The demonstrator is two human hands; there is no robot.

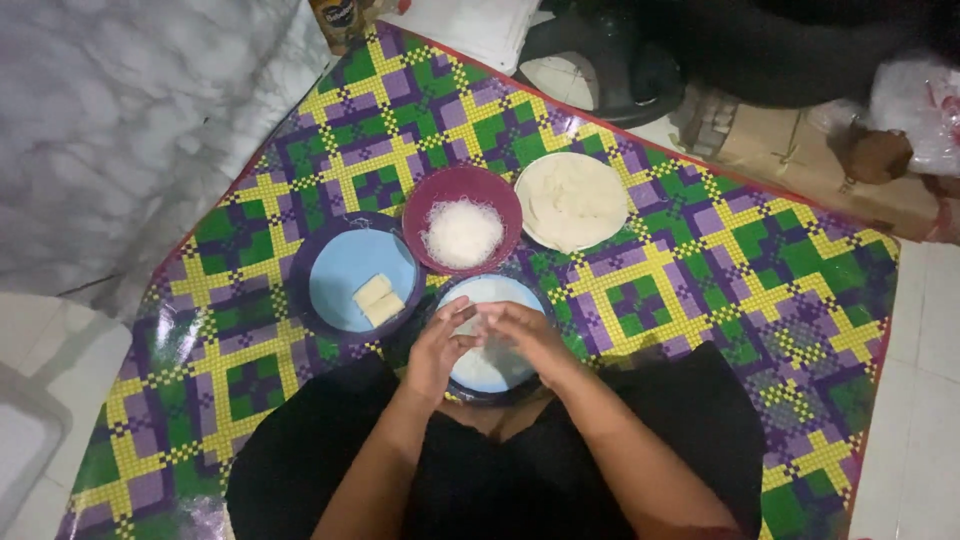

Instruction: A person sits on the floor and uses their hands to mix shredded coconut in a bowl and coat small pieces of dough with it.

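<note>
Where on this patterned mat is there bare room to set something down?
Bare mat lies right of the wrapper plate, and more at the near left below the blue plate. It is crowded in the middle: maroon noodle bowl, both plates, and both hands over the near plate.

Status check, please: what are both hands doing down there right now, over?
Left hand and right hand together over light blue plate, working a pale wrapper, grip unclear. Noodle bowl, wrapper stack, rolls plate beyond. Nothing blocking.
</note>
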